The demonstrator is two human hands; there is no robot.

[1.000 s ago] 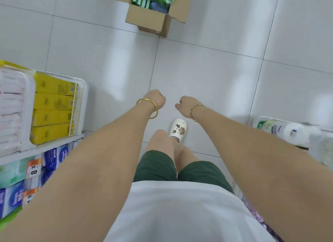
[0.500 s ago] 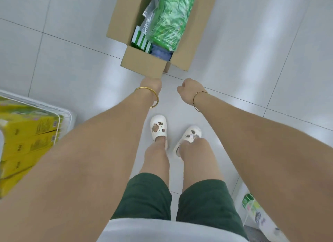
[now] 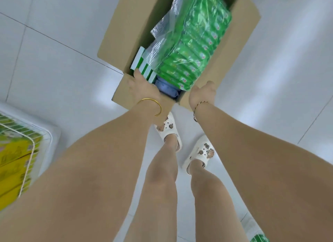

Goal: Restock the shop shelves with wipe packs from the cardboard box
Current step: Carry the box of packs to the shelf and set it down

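Now at the box: both hands at its near end

Standing on a white tiled floor [image 3: 54, 65], looking straight down. Two bare legs, white clogs [image 3: 168, 133] with small charms. Low on the left, a white wire basket [image 3: 41, 141] with yellow packs [image 3: 12, 160] stacked in it, well apart from the box. A scrap of green packaging [image 3: 259, 239] at the bottom right edge, too cut off to identify.

Both arms stretched forward and down. Left wrist carries a gold bangle [image 3: 152, 104], right wrist a thin chain bracelet [image 3: 200, 105]. Left hand [image 3: 142, 87] lies over the near wall of the cardboard box [image 3: 124, 90], fingers straight, tips touching the green-and-white packs [image 3: 144, 65] that stand on edge in the near left corner. It grasps nothing. Right hand [image 3: 202, 93] sits at the near right corner, just beside the end of the green bundle. Its fingers bend out of sight, so I cannot tell whether it grips anything.

Box open on the floor, flaps spread. Inside, a long bundle of green wipe packs [image 3: 194, 43] in clear wrap fills the right side. Loose clear wrap [image 3: 162, 31] to its left. A blue pack [image 3: 165, 87] lies low between the hands.
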